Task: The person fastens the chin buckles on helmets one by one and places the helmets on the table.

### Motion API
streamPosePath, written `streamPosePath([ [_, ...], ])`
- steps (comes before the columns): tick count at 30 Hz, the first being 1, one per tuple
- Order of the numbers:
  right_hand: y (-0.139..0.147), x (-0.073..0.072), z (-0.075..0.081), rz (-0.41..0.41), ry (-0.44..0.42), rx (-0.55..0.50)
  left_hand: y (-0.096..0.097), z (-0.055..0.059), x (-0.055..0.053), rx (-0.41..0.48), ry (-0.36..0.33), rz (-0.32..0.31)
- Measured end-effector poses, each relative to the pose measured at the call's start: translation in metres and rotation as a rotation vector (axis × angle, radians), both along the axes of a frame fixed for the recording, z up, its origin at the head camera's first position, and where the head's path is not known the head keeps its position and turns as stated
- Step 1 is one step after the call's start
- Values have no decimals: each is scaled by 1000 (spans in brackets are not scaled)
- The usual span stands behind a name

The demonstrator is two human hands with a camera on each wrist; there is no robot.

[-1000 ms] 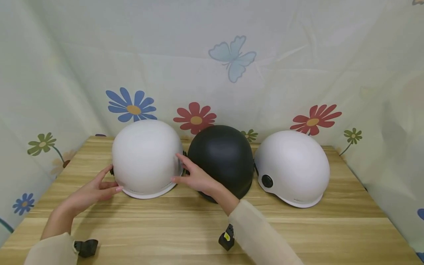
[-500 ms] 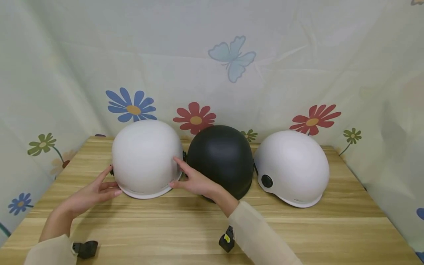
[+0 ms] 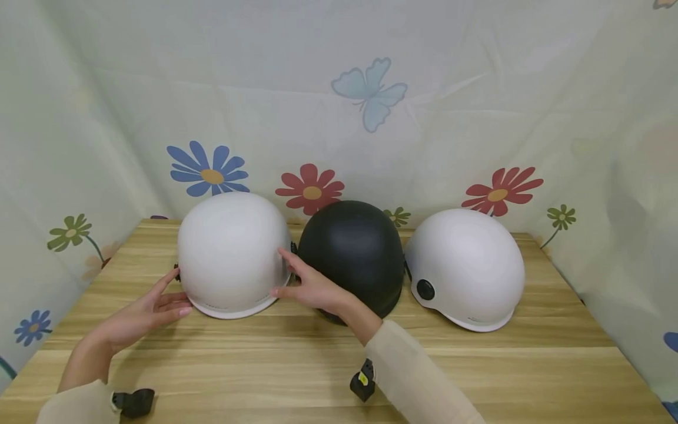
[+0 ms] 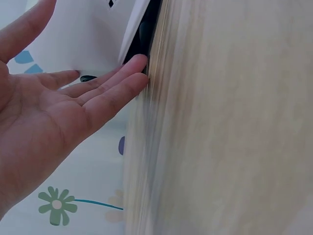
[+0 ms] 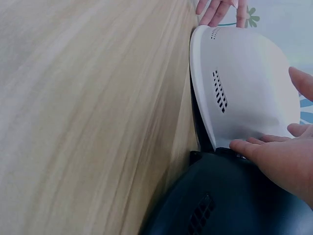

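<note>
On the left of the table sits a white helmet [image 3: 233, 253], dome up, with my hands at either side of it. My left hand [image 3: 143, 315] is at its lower left side, fingers extended. In the left wrist view, the fingertips of that hand [image 4: 63, 105] reach the rim of the white helmet [image 4: 88, 34]. From the right, my right hand [image 3: 315, 288] lays its fingers and thumb against the shell near the rim. The right wrist view shows this hand [image 5: 283, 156] between the vented white helmet [image 5: 249, 78] and the black helmet [image 5: 239, 196].
In the middle of the row stands the black helmet [image 3: 349, 253], close beside the left one. Another white helmet [image 3: 471, 265] with a round black side disc [image 3: 425, 289] sits at the right. Behind the wooden table [image 3: 296, 371] hangs a flowered curtain [image 3: 450, 70].
My right hand's fingertips have shifted slightly left along the white helmet's side. The left hand stays nearly still, and the helmets keep their places.
</note>
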State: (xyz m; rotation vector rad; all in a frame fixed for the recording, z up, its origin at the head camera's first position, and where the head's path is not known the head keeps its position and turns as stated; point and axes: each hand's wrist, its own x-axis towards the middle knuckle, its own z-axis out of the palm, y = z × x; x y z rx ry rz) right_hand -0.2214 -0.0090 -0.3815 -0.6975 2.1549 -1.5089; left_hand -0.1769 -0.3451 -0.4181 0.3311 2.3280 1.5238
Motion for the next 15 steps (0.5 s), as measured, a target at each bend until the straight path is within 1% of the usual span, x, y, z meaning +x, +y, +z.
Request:
streamPosePath([
  [4,0,-2,4,-23,-18,-31,1,2,-1,-21,-19,12],
  [9,-4,-6,4,-39,-33,-41,4,5,-1,-35,-12,18],
  [15,-7,-8,3,-49,-24,-37,4,2,-2,-23,-7,28],
])
